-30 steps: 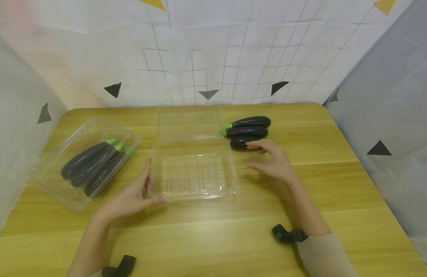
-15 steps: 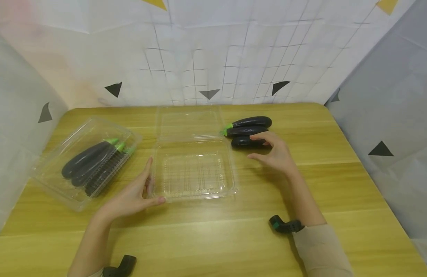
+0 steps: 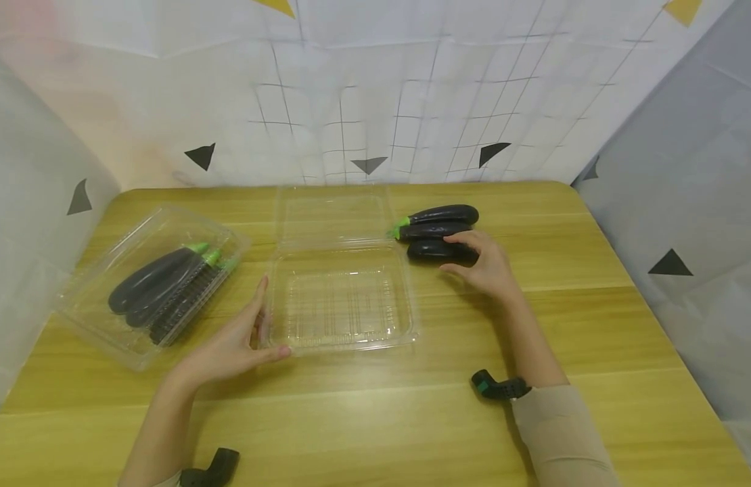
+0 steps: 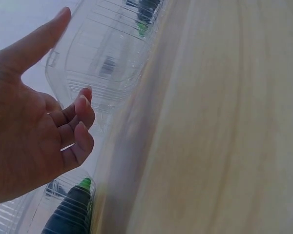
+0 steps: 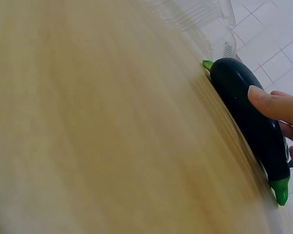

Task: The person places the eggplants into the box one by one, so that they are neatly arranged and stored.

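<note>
Right grip: thumb and fingers apart, astride closest eggplant, contact unclear; another eggplant just beyond. Left grip: digits spread, touching clear container beside it.

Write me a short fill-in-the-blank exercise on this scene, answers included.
To the right of the open, clear plastic box lie ____ long, glossy, dark purple eggplants.
Their visible stem ends are ____.
The hand at the frontmost eggplant is the ____ one.

Missing words: three; green; right.
</note>
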The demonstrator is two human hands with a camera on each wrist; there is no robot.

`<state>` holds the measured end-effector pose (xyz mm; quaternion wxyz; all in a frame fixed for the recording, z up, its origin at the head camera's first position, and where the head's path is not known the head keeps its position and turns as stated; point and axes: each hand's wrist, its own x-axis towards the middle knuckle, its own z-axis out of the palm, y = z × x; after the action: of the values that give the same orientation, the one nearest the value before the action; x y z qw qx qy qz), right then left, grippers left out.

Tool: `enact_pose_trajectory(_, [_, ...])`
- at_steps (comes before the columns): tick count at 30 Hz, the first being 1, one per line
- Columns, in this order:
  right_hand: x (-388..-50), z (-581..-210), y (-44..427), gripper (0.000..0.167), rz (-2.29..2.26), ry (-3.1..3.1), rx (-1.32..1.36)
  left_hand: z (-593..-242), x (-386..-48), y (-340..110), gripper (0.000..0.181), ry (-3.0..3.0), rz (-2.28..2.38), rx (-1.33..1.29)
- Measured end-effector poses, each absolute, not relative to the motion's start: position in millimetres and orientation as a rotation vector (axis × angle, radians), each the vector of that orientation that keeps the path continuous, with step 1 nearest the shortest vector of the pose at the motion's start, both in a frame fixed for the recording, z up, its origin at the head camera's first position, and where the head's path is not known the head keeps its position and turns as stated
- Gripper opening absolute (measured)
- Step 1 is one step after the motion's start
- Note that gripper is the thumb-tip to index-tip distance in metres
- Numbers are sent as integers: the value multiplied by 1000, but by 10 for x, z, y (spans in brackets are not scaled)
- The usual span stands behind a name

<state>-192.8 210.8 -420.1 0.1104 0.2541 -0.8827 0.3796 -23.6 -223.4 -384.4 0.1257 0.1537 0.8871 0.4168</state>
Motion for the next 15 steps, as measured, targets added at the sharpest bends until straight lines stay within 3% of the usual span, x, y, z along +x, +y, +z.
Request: enact_pose_trajectory(15, [-1924, -4241, 2136, 47, 983, -2718, 681, -3850, -239, -2236, 118, 2605, 1189, 439])
